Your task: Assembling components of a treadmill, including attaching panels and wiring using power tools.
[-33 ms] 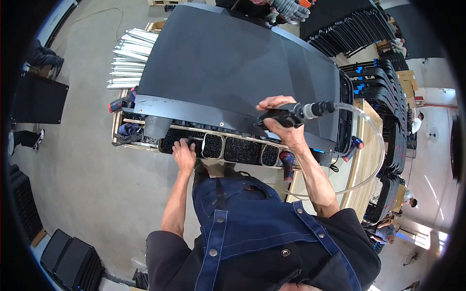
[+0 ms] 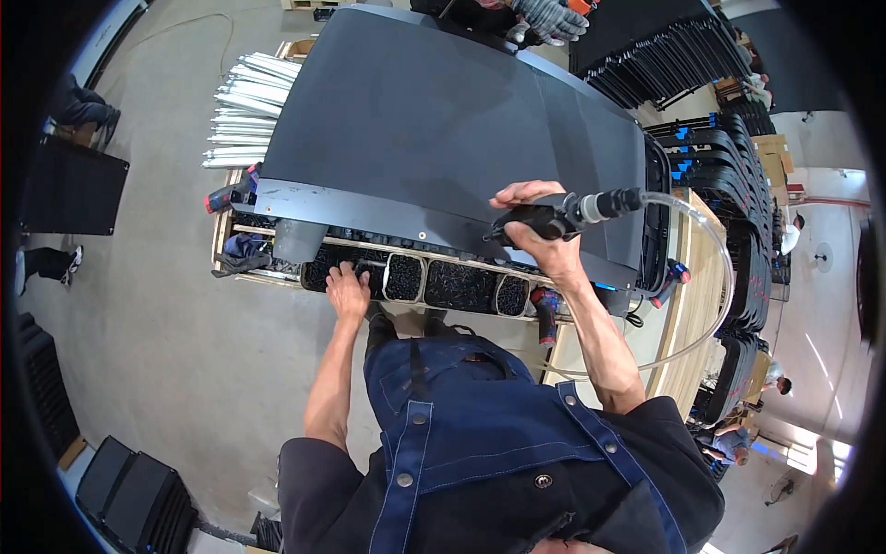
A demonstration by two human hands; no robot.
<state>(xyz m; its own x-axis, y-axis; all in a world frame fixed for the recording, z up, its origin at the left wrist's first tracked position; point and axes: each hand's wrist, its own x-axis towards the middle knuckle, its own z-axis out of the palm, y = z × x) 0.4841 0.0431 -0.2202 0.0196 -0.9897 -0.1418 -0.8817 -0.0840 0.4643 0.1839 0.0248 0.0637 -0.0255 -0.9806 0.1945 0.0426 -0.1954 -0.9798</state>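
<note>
My right hand (image 2: 546,242) is wrapped round a black air screwdriver (image 2: 544,220), held over the near right part of a big dark grey panel (image 2: 434,120). Its tip points left, and a clear hose (image 2: 723,258) curves from its back end down the right side. My left hand (image 2: 348,294) reaches into the left bin (image 2: 318,266) of small black parts, along the near edge of the bench. Its fingers are bent, with the tips lost among the dark parts; what they pinch cannot be made out. Beside it stand more bins, one with small black pieces (image 2: 404,277), another with black screw-like parts (image 2: 460,286).
Cordless drills lie at the bench's left corner (image 2: 229,194), by the bins (image 2: 546,316) and at the right (image 2: 672,282). White metal bars (image 2: 249,111) are stacked at left. A co-worker's gloved hand (image 2: 552,20) is at the far edge. Black frames (image 2: 738,203) stand on the right.
My left hand has shifted very slightly within the bin. The air screwdriver's rear end and hose have moved a little to the right.
</note>
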